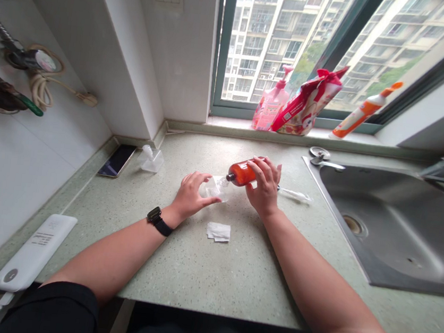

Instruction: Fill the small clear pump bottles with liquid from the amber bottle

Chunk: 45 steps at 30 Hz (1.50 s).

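My right hand (264,184) is wrapped round an orange-brown bottle (242,173), tipped nearly on its side with its dark neck to the left. Just below that neck is a clear plastic container (217,188), steadied between the thumb and fingers of my left hand (192,198). Whether liquid runs between the two is hard to make out. A white, slim object with a dark end (295,195) lies right of my right hand. In front of the container rests a folded white tissue (218,232).
A clear bottle with a white top (151,159) and a phone (117,160) are at the back left. A white power bank (33,252) lies at the left edge. The steel sink (359,257) is on the right. Pump bottle (271,107), red bag (308,104) and orange-white bottle (359,117) line the windowsill.
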Each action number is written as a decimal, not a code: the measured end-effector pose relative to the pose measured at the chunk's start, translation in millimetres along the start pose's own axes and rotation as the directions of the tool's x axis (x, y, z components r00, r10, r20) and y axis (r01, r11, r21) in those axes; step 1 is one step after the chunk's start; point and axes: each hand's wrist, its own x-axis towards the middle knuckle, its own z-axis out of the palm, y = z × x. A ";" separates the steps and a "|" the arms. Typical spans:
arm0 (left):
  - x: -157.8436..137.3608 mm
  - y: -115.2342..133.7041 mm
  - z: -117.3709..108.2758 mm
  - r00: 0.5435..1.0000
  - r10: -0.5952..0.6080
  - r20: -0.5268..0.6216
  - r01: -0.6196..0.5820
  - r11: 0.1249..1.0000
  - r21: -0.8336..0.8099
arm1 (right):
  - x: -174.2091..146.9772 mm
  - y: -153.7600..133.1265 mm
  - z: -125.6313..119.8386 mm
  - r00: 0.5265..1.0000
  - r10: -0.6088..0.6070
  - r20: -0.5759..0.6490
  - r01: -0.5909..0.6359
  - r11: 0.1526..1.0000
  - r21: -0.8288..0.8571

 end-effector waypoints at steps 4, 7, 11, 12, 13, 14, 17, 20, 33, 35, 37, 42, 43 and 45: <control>0.0 0.3 -0.3 1.000 0.004 -0.003 -0.004 1.000 0.001 | 0.0 0.4 -0.1 1.000 -0.006 -0.002 0.006 1.000 -0.005; 0.0 0.5 -0.3 1.000 0.002 -0.004 -0.002 1.000 0.000 | -0.2 0.7 -0.2 1.000 -0.007 0.000 0.007 1.000 -0.007; 0.5 0.8 -0.3 1.000 -0.001 -0.001 0.001 1.000 -0.005 | -0.1 0.3 -0.4 1.000 -0.010 -0.002 0.010 1.000 -0.014; 0.7 0.9 -0.2 1.000 -0.002 -0.001 0.002 1.000 -0.006 | 0.0 0.1 -0.4 1.000 -0.011 -0.006 0.011 1.000 -0.014; 0.8 1.0 -0.2 1.000 -0.003 0.001 0.003 1.000 -0.006 | 0.2 -0.1 -0.4 1.000 -0.014 -0.010 0.014 1.000 -0.014; 0.8 1.1 -0.2 1.000 -0.004 0.002 0.004 1.000 -0.007 | 0.3 -0.2 -0.4 1.000 -0.016 -0.012 0.016 1.000 -0.013; 0.7 1.3 -0.5 1.000 -0.012 0.007 0.012 1.000 -0.007 | 0.5 -0.3 -0.3 1.000 -0.014 -0.012 0.014 1.000 -0.011; 0.4 1.4 -0.9 1.000 -0.020 0.012 0.020 1.000 -0.008 | 0.3 0.0 -0.2 1.000 -0.011 -0.008 0.011 1.000 -0.011; 0.3 1.2 -0.7 1.000 -0.019 0.015 0.019 1.000 -0.011 | 0.2 -1.6 -1.9 0.999 0.017 0.028 -0.016 1.000 -0.026; 0.1 1.2 -0.8 1.000 -0.021 0.016 0.021 1.000 -0.008 | 0.3 -1.8 -1.9 0.999 0.017 0.028 -0.016 0.999 -0.030; 0.1 1.2 -0.8 1.000 -0.018 0.014 0.018 1.000 -0.008 | 0.4 -1.8 -2.0 0.999 0.017 0.029 -0.016 0.999 -0.032; 0.4 1.4 -0.8 1.000 -0.008 0.008 0.008 1.000 -0.013 | 0.3 -0.9 -1.8 1.000 0.007 0.017 -0.007 1.000 -0.009; 0.3 1.5 -0.8 1.000 -0.009 0.009 0.009 1.000 -0.013 | 0.2 -0.6 -1.7 1.000 0.001 0.011 -0.001 1.000 -0.004; 0.2 1.5 -0.9 1.000 -0.012 0.010 0.012 1.000 -0.012 | 0.2 -0.4 -1.6 1.000 -0.006 0.004 0.006 1.000 -0.001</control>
